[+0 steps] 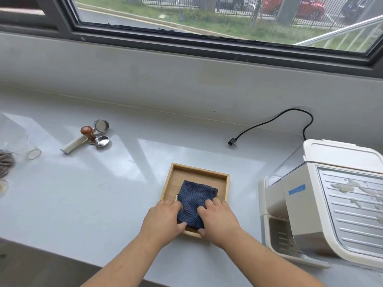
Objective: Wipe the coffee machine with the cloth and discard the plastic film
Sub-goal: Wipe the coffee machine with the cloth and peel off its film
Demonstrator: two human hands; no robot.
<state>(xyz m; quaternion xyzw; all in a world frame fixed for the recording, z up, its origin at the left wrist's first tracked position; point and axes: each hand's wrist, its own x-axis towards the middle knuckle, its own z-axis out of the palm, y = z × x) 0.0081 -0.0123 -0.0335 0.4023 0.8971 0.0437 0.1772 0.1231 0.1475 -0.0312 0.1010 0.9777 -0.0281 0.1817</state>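
Single head view; looks forward-down, close over counter (87, 183); window (207, 15) beyond

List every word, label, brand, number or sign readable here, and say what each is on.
None can be read.
The blue strip of tape on the coffee machine is blank.
No brand mark shows on the cloth, the wooden tray or the tamper.

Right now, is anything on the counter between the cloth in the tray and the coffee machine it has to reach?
Nothing visible. Both the left hand and right hand rest on the blue cloth in the wooden tray. Only the tray's low right wall and bare counter separate it from the coffee machine.
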